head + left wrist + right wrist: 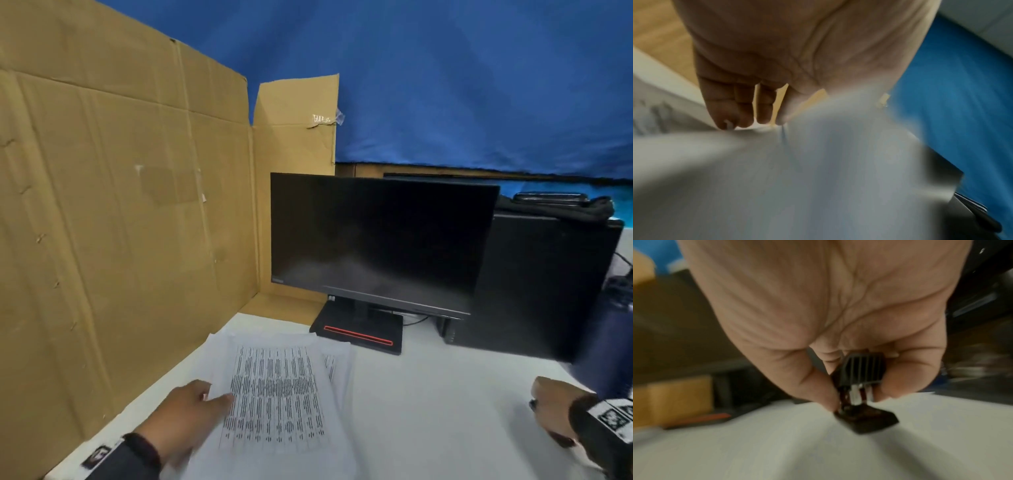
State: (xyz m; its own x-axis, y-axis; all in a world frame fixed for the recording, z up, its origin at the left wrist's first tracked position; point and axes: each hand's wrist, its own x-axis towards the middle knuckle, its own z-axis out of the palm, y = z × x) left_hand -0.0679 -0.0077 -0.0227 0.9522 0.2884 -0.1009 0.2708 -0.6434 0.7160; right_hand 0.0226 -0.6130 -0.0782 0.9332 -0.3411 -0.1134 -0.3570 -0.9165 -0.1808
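White printed papers lie in a loose stack on the pale table, low in the head view and a little left of centre. Their far edge is just in front of the foot of a dark monitor. Our left hand comes in from the lower left and pinches the stack's left edge. The thumb rests on the printed face, and in the left wrist view the fingers curl beside a blurred, lifted sheet. Our right hand, at the lower right edge and well apart from the papers, pinches a small black tool with a ridged top and metal parts. We cannot tell whether it is a stapler or a staple remover. Brown cardboard stands along the left, with blue cloth across the top.
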